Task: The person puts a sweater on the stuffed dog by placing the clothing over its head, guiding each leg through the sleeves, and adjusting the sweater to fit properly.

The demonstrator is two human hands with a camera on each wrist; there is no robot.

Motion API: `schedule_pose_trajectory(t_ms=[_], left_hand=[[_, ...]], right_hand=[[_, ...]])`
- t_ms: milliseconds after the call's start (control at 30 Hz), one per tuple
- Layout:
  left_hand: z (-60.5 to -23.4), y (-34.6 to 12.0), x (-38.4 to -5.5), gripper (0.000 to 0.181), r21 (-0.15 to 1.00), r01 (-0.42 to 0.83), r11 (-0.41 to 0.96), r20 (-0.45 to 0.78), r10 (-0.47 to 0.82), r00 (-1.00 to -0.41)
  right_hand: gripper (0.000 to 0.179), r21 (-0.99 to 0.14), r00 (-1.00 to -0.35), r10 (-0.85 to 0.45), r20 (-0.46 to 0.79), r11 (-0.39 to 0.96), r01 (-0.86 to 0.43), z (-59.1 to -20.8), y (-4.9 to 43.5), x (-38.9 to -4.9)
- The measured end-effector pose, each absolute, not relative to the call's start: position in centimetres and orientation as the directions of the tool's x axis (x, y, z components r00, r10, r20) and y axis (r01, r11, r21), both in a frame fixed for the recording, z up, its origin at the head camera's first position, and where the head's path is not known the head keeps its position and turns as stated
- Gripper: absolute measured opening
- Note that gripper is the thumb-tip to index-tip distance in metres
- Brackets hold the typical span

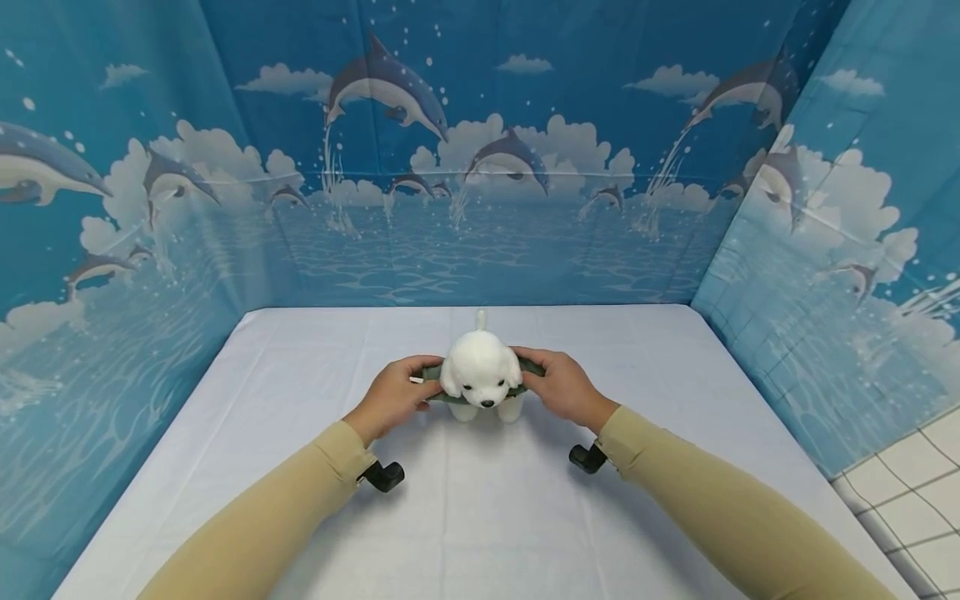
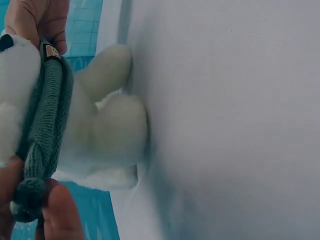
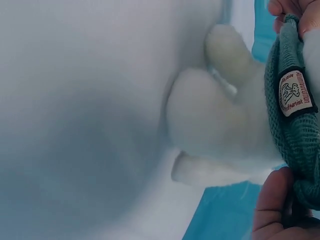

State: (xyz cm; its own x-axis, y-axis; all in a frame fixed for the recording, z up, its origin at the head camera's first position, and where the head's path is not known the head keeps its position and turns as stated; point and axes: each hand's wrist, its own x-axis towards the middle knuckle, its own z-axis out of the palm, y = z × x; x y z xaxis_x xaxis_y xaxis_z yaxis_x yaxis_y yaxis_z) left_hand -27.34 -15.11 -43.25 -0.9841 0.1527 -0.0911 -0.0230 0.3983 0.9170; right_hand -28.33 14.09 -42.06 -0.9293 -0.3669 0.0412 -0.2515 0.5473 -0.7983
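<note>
A white plush dog [image 1: 480, 362] stands at the middle of the table, its face toward me. Round its neck runs a green knitted garment [image 2: 50, 110], bunched into a band, with a small printed label [image 3: 295, 92] on its front. My left hand [image 1: 395, 394] pinches one side of the knit, thumb and fingers on a rounded, gathered end. On the opposite side my right hand [image 1: 564, 387] grips the band between thumb and fingers. Both hands pull the knit out sideways from the neck. The dog's paws [image 2: 122, 127] are down at the white cloth.
A white cloth [image 1: 510, 533] covers the table. Blue curtains [image 1: 480, 242] printed with dolphins enclose its back and sides. Pale floor tiles [image 1: 900, 500] show past the right edge. Black wrist cameras [image 1: 385, 477] hang under both sleeves.
</note>
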Motion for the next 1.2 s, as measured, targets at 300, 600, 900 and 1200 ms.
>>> schedule_pose_trajectory(t_ms=[300,600,900,1200], left_hand=[[-42.9,-15.3,-27.7,0.032,0.857,0.011,0.515,-0.053,0.110,-0.993],[-42.8,-15.0,-27.9,0.026,0.783,0.061,0.619,-0.008,0.107,-0.994],[-43.1,-15.1,-28.2,0.023,0.749,0.062,0.659,0.011,0.081,-0.997],[-43.2,-15.2,-28.2,0.018,0.708,0.075,0.702,0.037,0.069,-0.997]], right_hand=[[0.046,-0.772,-0.940,-0.338,0.049,0.584,-0.250,-42.0,14.5,-29.0],[0.033,-0.706,-0.948,-0.296,0.116,0.647,-0.288,-42.2,14.6,-29.7],[0.027,-0.627,-0.939,-0.307,0.152,0.705,-0.332,-42.4,14.9,-29.9],[0.022,-0.582,-0.939,-0.309,0.154,0.739,-0.339,-42.7,15.0,-30.0]])
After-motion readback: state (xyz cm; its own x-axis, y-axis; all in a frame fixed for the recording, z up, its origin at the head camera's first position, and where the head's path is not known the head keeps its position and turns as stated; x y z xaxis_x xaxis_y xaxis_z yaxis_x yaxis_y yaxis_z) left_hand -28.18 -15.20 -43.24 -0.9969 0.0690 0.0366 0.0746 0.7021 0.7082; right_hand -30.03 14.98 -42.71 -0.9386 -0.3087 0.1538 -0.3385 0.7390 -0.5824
